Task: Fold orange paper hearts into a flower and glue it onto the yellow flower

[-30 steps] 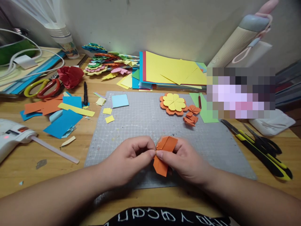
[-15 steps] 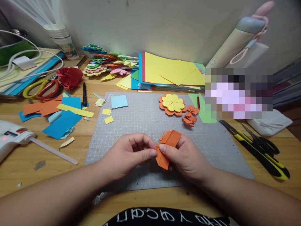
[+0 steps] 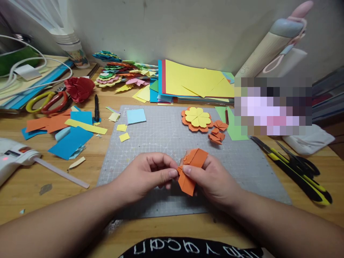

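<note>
Above the grey cutting mat [image 3: 156,136], my right hand [image 3: 212,177] grips a folded piece of orange paper [image 3: 197,157], its thumb pressed across the creases. My left hand [image 3: 154,175] pinches the paper's left edge between thumb and forefinger. The underside of the paper and the fingers behind it are hidden. Further back on the mat lies a layered paper flower [image 3: 198,117], yellow over orange. Beside it sit two small folded orange paper pieces [image 3: 216,137].
A glue gun [image 3: 16,157] lies at the left, near blue and orange paper scraps [image 3: 71,141]. To the right are a yellow-black utility knife [image 3: 295,175] and black scissors [image 3: 302,163]. Coloured sheets [image 3: 199,79] are stacked along the wall.
Both hands stay almost in place. The orange paper has shifted very slightly, its lower tip a little lower now.
</note>
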### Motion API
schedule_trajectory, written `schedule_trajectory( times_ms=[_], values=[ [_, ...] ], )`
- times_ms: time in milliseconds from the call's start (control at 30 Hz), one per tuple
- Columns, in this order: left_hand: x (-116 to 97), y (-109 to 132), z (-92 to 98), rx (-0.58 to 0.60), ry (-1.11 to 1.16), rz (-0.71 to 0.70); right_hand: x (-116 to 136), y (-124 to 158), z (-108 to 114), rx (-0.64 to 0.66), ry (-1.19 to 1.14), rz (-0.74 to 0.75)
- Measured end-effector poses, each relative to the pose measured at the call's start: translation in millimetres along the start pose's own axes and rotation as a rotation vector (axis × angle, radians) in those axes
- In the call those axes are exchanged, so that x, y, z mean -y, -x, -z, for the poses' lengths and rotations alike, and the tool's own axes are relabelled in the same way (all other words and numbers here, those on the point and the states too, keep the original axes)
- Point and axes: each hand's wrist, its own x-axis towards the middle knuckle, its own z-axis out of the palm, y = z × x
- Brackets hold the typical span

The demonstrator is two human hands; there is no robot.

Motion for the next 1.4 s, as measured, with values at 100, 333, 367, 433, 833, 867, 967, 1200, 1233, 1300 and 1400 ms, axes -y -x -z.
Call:
schedule_trajectory(
  times_ms=[100,333,367,433,833,867,967,1200,1233,1300,1400],
  values=[
    [-0.2,0.1,0.4,-0.007,-0.022,0.008,2.7,0.4,-1.2,0.014,0.017,0.017],
    [-0.2,0.1,0.1,-0.019,-0.038,0.014,6.8,1.3,-3.7,0.036,0.045,0.069],
    [0.3,0.3,0.2,-0.017,-0.036,0.013,6.7,1.4,-4.2,0.041,0.043,0.073],
    [0.9,0.7,0.2,-0.019,-0.04,0.019,6.4,1.5,-5.0,0.042,0.04,0.07],
    [-2.8,2.1,-2.4,-0.023,-0.06,0.004,6.7,2.0,-7.1,0.058,0.056,0.114],
    [-2.8,2.6,-2.8,-0.03,-0.079,0.001,6.8,2.0,-7.3,0.058,0.055,0.124],
    [-2.2,4.1,-4.5,-0.033,-0.106,-0.02,6.6,1.9,-7.2,0.044,0.048,0.128],
    [-4.1,6.3,-6.1,0.036,-0.161,-0.104,1.0,0.8,-2.3,0.076,-0.051,-0.027],
    [-4.8,6.6,-6.4,0.027,-0.201,-0.118,0.4,0.7,-2.3,0.07,-0.05,-0.033],
    [-6.1,7.3,-7.8,0.007,-0.259,-0.153,-0.4,0.8,-2.9,0.066,-0.051,-0.039],
    [-6.5,8.8,-10.8,-0.006,-0.236,-0.179,-0.9,1.4,-4.3,0.092,-0.037,-0.068]
  ],
)
